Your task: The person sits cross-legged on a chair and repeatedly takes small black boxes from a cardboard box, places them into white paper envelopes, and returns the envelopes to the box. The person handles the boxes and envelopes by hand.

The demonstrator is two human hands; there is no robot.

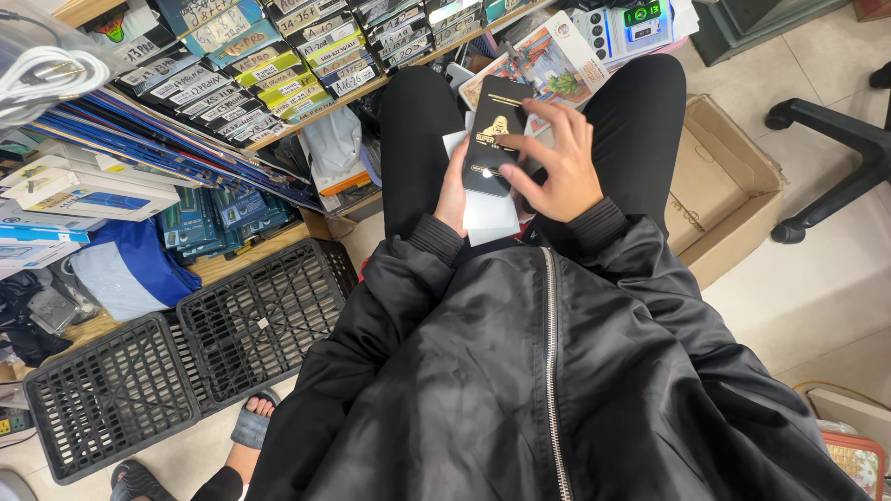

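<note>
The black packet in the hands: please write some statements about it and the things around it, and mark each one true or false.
1. Both hands touch the black packet. True: the left hand supports it from behind, and the right hand has its fingers on the front.
2. White flat sheets lie behind the packet. True.
3. The cardboard box on the floor is full of bottles. False: no bottles show in it.
4. The black plastic crates stand on the person's right. False: they are on the left, below the shelves.
5. The person wears a white jacket. False: the jacket is black, with a zipper.
</note>
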